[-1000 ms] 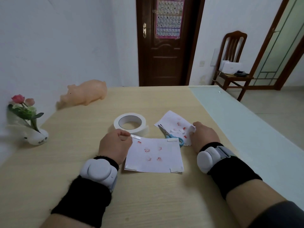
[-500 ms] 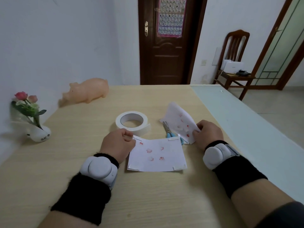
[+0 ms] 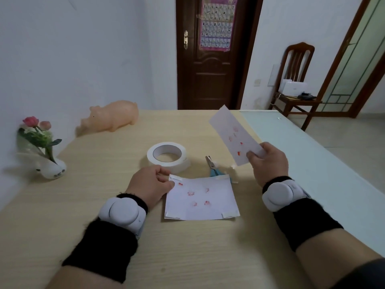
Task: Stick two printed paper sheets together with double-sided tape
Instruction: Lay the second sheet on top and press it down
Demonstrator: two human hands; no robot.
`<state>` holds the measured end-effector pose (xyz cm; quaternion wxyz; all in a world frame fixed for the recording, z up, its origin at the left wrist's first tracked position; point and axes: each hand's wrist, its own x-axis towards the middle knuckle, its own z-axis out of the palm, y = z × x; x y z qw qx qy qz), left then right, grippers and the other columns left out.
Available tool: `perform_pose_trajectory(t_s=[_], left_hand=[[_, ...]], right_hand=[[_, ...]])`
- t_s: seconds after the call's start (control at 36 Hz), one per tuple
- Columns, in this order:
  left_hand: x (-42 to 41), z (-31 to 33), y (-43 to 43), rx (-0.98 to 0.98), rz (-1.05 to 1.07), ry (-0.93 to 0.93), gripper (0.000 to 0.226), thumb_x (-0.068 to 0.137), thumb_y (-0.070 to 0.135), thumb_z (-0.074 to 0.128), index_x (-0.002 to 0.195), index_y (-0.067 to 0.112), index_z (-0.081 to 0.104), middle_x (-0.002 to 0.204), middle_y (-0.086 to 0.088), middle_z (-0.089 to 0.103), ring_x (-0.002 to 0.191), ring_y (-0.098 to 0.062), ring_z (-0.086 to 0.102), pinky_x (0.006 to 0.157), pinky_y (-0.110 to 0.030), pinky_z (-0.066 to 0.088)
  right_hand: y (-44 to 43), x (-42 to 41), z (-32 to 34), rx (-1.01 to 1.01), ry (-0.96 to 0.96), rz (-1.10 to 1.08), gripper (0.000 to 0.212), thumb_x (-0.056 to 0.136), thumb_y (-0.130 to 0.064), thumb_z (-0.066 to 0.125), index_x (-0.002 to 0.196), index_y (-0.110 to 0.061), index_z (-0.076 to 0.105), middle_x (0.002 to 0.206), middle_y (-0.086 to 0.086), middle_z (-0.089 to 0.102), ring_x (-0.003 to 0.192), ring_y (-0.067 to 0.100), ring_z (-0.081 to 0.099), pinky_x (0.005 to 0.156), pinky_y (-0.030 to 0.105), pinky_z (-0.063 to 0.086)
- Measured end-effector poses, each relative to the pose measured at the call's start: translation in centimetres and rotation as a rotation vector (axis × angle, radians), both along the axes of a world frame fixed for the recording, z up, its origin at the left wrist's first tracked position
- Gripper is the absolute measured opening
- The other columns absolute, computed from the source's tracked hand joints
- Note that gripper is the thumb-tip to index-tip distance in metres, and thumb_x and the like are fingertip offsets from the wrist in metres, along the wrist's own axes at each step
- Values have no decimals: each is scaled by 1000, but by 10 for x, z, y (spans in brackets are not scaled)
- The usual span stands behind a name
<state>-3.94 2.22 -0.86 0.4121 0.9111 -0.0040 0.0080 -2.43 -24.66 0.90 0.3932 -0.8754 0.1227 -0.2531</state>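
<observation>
Far left, against the wall: small white vase [image 3: 51, 170] with pink flowers, standing on the wooden table [image 3: 83, 215]. Behind it and to the right, a peach-coloured pig figure [image 3: 112, 118] near the table's far edge. Left hand [image 3: 151, 185] low on the table, knuckles up, fingers curled; thumb and fingertips meet at the far left corner of the flat sheet [image 3: 201, 198], touching its edge by a white tape strip [image 3: 176, 178]. Cannot tell whether it pinches the corner or only rests on it. White tape roll [image 3: 166, 156] lies flat just beyond this hand, apart from the sheet. The flat sheet lies between the two forearms, printed side up with small red marks, and pale tape pieces show at all four corners; the near corners curl up slightly. Scissors [image 3: 212, 168] with blue handles lie just past the sheet's far edge, blades pointing away, handles partly under the sheet's far right corner. Right of that, the raised sheet [image 3: 235, 136] is held off the table, tilted, its long side running up and to the left, red print facing the camera. Right hand [image 3: 269, 161] pinches its lower right corner, thumb on the front, fingers behind, well above and right of the flat sheet. Both wrists carry white wrist units [image 3: 123, 211] over black bands. A pale green strip [image 3: 291, 147] runs along the table's right side; a wooden chair [image 3: 295, 80] stands beyond.
</observation>
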Motion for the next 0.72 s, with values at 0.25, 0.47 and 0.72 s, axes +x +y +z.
perform_pose_trajectory(t_s=[0.25,0.47,0.72], left_hand=[[-3,3,0,19,-1,40,22,74,23,74,92,26,61,63,13,61,69,-2,57,62,-16,37],[-4,13,7,-234,155,4,13,79,29,72,76,16,67,71,-4,69,60,-13,60,58,-21,45],[-15,30,-14,-880,102,336,55,90,52,47,88,1,67,75,-13,72,57,-17,68,46,-21,52]], right_hand=[[-8,-6,-4,237,31,54,14,85,-14,57,74,-18,63,59,2,65,56,18,62,64,35,55],[-3,-11,-7,249,-93,117,24,85,-12,60,70,-28,71,66,-8,68,71,22,66,73,30,52],[21,-21,-7,-37,-334,240,15,82,-5,68,91,-13,76,90,-11,67,81,4,64,80,17,50]])
